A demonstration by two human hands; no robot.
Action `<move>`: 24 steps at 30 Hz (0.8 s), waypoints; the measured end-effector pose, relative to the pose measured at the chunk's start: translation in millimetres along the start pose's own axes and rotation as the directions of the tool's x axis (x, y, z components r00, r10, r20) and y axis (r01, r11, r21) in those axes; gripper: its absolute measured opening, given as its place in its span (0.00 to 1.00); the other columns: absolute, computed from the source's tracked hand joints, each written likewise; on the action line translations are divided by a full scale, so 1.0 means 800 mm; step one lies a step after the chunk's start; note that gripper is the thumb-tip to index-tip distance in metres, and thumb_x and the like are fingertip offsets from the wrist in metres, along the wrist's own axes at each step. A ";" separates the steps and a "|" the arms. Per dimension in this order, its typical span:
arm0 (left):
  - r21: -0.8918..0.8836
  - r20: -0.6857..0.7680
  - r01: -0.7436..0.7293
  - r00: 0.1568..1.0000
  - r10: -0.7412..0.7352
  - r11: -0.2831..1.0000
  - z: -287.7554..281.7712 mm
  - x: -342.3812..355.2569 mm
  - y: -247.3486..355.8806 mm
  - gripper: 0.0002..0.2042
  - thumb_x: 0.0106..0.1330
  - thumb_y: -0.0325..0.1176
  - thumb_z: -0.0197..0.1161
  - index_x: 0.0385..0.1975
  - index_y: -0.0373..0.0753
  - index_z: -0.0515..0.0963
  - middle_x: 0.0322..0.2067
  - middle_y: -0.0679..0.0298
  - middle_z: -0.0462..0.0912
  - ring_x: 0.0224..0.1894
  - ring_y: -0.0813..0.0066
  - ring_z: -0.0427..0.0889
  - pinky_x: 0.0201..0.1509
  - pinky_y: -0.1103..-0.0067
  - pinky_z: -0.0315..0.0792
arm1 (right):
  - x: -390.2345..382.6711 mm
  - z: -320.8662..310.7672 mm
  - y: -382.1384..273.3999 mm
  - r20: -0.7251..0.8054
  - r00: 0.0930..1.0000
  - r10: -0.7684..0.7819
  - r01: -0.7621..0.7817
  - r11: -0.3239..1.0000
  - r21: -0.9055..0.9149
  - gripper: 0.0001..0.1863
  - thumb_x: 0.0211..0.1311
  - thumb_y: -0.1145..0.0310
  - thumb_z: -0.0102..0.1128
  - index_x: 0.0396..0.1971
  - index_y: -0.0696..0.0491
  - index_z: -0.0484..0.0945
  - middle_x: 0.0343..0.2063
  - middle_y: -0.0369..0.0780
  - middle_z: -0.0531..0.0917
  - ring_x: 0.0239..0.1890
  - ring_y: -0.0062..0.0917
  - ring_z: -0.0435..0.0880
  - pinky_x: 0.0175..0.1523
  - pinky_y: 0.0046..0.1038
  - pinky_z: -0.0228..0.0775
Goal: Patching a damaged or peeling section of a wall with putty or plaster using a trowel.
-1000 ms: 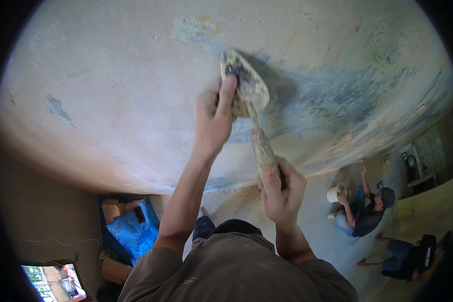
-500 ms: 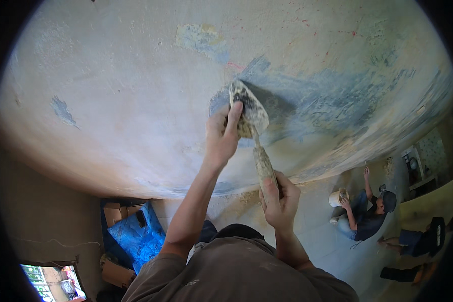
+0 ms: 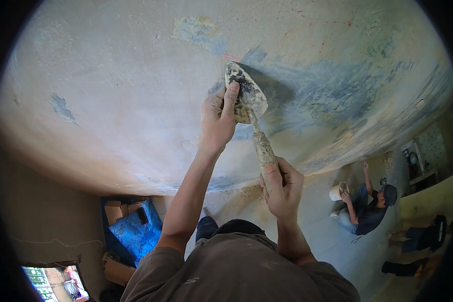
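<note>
We hold the trowel (image 3: 248,94) before the wall (image 3: 136,100); whether they touch, we cannot tell. Our left hand (image 3: 219,115), partly hidden, pinches its blade (image 3: 252,102); our right hand (image 3: 285,190) wraps the handle (image 3: 263,147), covering its end. Lengthwise it points up, leaning left. The blade is tapered, crusted; the wall patchy, flaking.

I've got a pale wall (image 3: 131,100) filling the top, bowed by the lens, blue-grey patches (image 3: 332,90) mostly right, red specks (image 3: 349,24) high up. Brown wall (image 3: 45,206) at left, thin wire (image 3: 60,242) across it. Bright window (image 3: 54,283), lower left; room otherwise dimmish. I see pale floor (image 3: 314,216), blue sheet (image 3: 132,232), cardboard box (image 3: 118,272). Far right: yellowish surface (image 3: 423,199), can't tell what.
</note>
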State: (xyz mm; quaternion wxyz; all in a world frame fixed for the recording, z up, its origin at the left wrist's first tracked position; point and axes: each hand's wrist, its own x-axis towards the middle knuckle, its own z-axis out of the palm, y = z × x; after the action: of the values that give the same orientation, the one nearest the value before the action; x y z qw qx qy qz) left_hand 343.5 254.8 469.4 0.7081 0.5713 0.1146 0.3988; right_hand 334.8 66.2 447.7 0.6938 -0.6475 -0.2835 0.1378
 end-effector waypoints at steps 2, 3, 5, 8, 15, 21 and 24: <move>-0.041 -0.028 -0.006 1.000 0.005 0.999 0.004 -0.011 -0.006 0.22 0.77 0.46 0.53 0.28 0.33 0.80 0.21 0.74 0.73 0.23 0.87 0.66 0.26 0.84 0.63 | -0.010 -0.005 0.009 -0.001 1.000 0.005 -0.005 0.999 0.036 0.12 0.69 0.66 0.58 0.36 0.62 0.80 0.16 0.31 0.74 0.20 0.11 0.69 0.26 0.19 0.59; 0.016 -0.060 -0.041 0.997 0.042 0.999 -0.002 -0.007 -0.025 0.22 0.77 0.46 0.53 0.27 0.33 0.80 0.21 0.74 0.74 0.22 0.87 0.66 0.25 0.84 0.63 | -0.011 -0.004 0.017 0.003 1.000 0.012 -0.012 0.999 0.043 0.12 0.70 0.67 0.58 0.36 0.62 0.80 0.16 0.31 0.74 0.20 0.11 0.68 0.26 0.19 0.59; 0.071 -0.081 -0.073 0.994 0.079 0.995 -0.010 0.011 -0.035 0.22 0.78 0.46 0.53 0.27 0.34 0.79 0.21 0.73 0.74 0.21 0.88 0.66 0.24 0.83 0.63 | 0.001 0.001 0.016 0.000 1.000 0.017 -0.017 0.999 0.049 0.12 0.70 0.67 0.58 0.36 0.62 0.80 0.16 0.31 0.73 0.20 0.11 0.68 0.26 0.19 0.58; 0.005 0.008 0.002 1.000 -0.002 1.000 -0.006 0.012 -0.003 0.22 0.77 0.46 0.53 0.28 0.33 0.80 0.20 0.74 0.74 0.21 0.88 0.67 0.24 0.83 0.64 | 0.005 0.001 -0.005 0.024 0.999 -0.036 0.038 0.997 -0.067 0.12 0.70 0.67 0.57 0.35 0.62 0.80 0.16 0.30 0.73 0.20 0.12 0.67 0.26 0.18 0.57; 0.094 -0.086 -0.058 0.994 0.066 0.994 -0.003 0.002 -0.028 0.21 0.77 0.46 0.53 0.29 0.35 0.80 0.21 0.73 0.75 0.21 0.89 0.68 0.24 0.83 0.64 | 0.002 0.000 0.007 0.007 0.999 -0.042 0.042 0.999 0.000 0.12 0.70 0.68 0.57 0.33 0.63 0.79 0.15 0.31 0.73 0.20 0.12 0.67 0.26 0.19 0.57; 0.038 -0.010 -0.029 1.000 0.030 0.999 -0.002 0.004 0.006 0.21 0.77 0.46 0.53 0.30 0.35 0.80 0.23 0.73 0.78 0.24 0.89 0.70 0.27 0.85 0.65 | -0.003 -0.002 -0.002 0.002 0.999 -0.049 0.049 0.999 -0.005 0.12 0.69 0.68 0.57 0.32 0.62 0.79 0.14 0.31 0.72 0.19 0.12 0.67 0.25 0.20 0.58; 0.118 -0.061 -0.063 0.996 0.070 0.991 -0.005 -0.001 -0.014 0.21 0.77 0.46 0.53 0.29 0.36 0.81 0.23 0.72 0.78 0.23 0.88 0.71 0.26 0.84 0.67 | -0.003 0.004 0.013 -0.010 0.998 -0.069 0.069 0.998 0.013 0.12 0.69 0.67 0.57 0.31 0.62 0.79 0.14 0.31 0.72 0.19 0.12 0.67 0.25 0.20 0.58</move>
State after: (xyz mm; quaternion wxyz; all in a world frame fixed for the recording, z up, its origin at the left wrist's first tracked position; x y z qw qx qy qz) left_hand 345.5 257.0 457.9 0.6561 0.6017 0.1413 0.4330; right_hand 333.3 68.8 437.2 0.7038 -0.6334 -0.3014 0.1123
